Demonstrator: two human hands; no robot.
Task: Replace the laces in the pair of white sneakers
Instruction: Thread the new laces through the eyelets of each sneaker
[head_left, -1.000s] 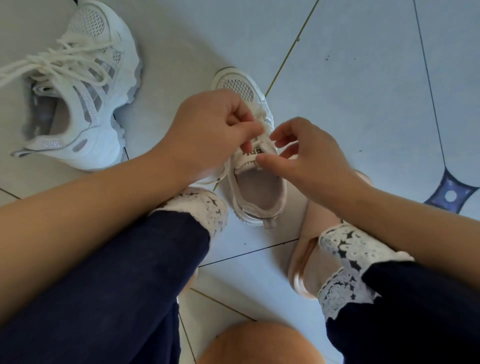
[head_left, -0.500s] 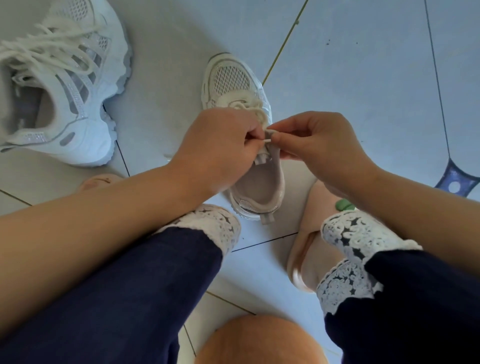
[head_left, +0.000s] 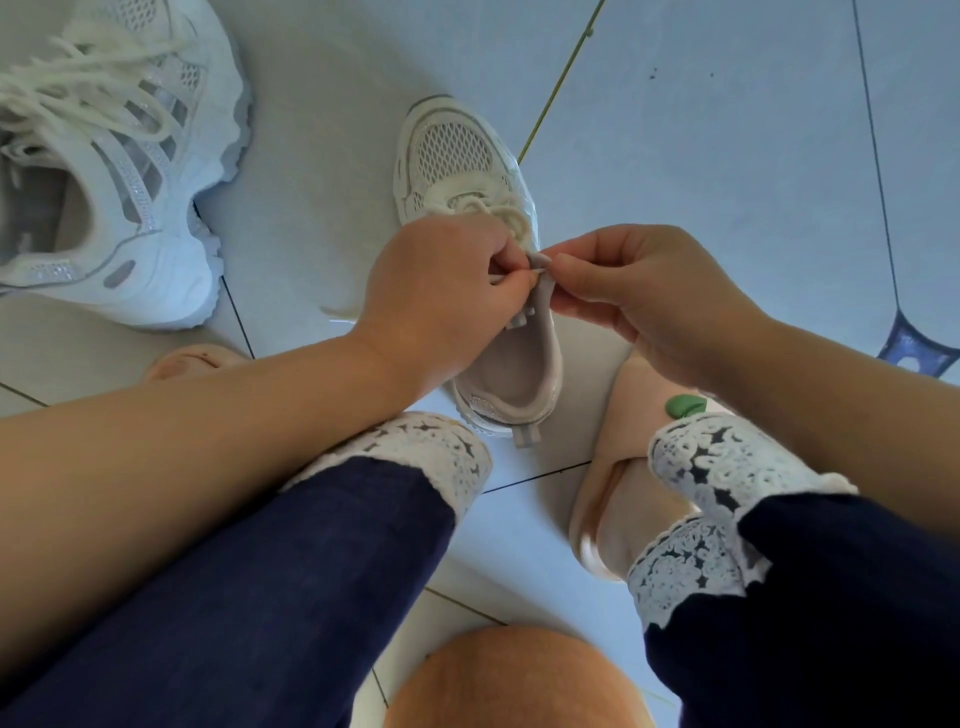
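White sneaker (head_left: 457, 156) sits on the floor (head_left: 701, 156) between the person's feet. The left hand (head_left: 441, 291) has its grip clamped on the lace end (head_left: 500, 278). The right hand (head_left: 639, 291) pinches the tongue (head_left: 540, 291), seemingly steadying it for threading.

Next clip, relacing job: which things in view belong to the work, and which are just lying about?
In the job: near sneaker, its lace, left hand and right hand pinching that lace, laced sneaker at upper left.
Lying about: small green object, orange rounded thing at the bottom edge.
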